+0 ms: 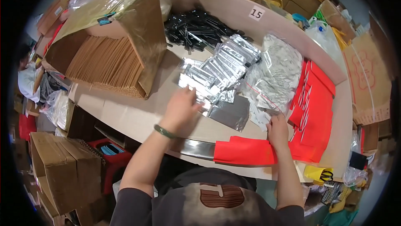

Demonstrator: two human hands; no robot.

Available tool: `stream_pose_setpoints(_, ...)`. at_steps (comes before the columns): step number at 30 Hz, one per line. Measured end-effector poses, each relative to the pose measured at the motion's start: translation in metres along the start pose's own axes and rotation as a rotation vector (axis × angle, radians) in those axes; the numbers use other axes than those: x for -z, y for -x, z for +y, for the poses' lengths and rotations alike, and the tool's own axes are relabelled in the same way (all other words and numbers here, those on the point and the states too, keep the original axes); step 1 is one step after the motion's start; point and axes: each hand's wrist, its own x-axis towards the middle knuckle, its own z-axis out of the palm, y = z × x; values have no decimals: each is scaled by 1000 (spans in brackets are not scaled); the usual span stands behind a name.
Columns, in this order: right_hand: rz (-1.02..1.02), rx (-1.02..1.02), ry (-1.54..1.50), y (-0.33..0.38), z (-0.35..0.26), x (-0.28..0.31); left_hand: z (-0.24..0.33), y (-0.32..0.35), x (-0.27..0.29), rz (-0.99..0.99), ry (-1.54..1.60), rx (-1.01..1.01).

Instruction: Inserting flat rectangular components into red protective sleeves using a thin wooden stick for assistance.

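Observation:
My left hand [181,108], with a dark green bangle on its wrist, reaches onto the pile of silver foil packets [227,63]. Its fingers touch the nearest packets, with the thumb held apart. A stack of flat grey packets [229,112] lies between my hands. My right hand [278,131] is closed at the edge of the loose white slips [260,117], its fingertips pinched on one. Those slips spill from a clear plastic bag [275,65] full of white pieces. Under my right wrist lies a folded red sheet [246,151]; more red pouches [315,113] are stacked to the right.
An open cardboard box [154,38] packed with brown card pieces stands at the left. Black spoon-like items [196,27] are heaped at the back. A raised rim [292,23] bounds the table. Black-handled scissors [326,175] sit in a yellow holder at the front right edge.

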Motion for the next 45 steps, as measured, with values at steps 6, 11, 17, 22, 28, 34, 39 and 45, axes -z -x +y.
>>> stream_pose_setpoints(6,-81,-188,-114,1,3,4,4,39,66,291,291,-6)
stream_pose_setpoints(11,18,-230,-72,0,-7,3,-100,17,164,748,-271,215)
stream_pose_setpoints(17,18,-94,-34,6,-19,12,-160,16,158,266,-233,314)
stream_pose_setpoints(22,-179,219,-386,7,-58,12,-160,14,156,354,-369,301)
stream_pose_setpoints(28,-524,196,-65,0,-78,17,-157,56,149,837,70,297)
stream_pose_setpoints(34,-80,51,-841,20,-153,30,-83,157,59,792,771,446)
stream_pose_setpoints(39,-82,588,-452,42,-195,-18,-51,158,17,162,995,309)
stream_pose_setpoints(45,-119,555,-453,51,-155,21,-78,182,69,-216,874,460)
